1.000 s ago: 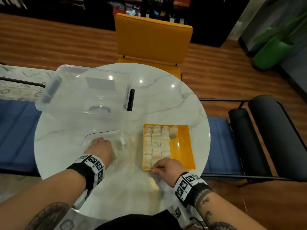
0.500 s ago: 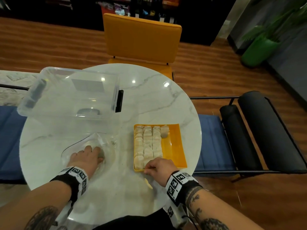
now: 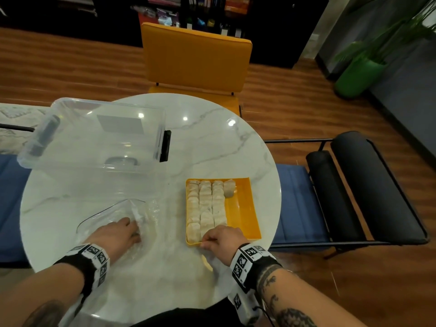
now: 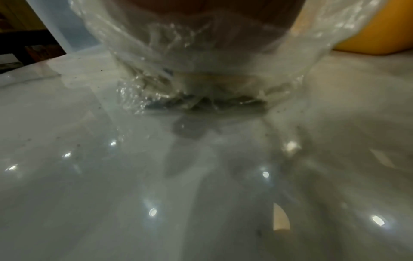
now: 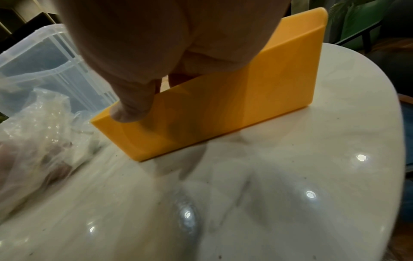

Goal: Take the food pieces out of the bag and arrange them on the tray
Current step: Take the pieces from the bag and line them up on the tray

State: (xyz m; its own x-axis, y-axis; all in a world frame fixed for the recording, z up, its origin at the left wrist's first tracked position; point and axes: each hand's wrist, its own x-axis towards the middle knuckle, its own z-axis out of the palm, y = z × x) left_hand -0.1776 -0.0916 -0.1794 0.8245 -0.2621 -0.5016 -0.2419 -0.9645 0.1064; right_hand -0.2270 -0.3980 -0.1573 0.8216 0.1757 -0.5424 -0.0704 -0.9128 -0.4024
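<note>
The soft, fragile food pieces (image 3: pixel 206 206), rowed on the tray (image 3: pixel 243 208), are best pinched lightly by their sides, while its near rim is gripped by the right hand (image 3: pixel 223 239) and the limp, slippery bag (image 3: pixel 113 215) is reached into by the left hand (image 3: pixel 115 234), whose finger state cannot be told.

Round white marble-patterned worktop (image 3: pixel 212 142), glossy, with ceiling lights reflected in it. Directly on it: a clear plastic storage bin (image 3: pixel 94 135) at 10 o'clock; a crumpled transparent bag (image 3: pixel 146 208) at 7 o'clock; a yellow tray (image 3: pixel 243 208) at 4 o'clock, holding rows of pale food pieces (image 3: pixel 205 206). Bag and tray lie near each other, not touching.
</note>
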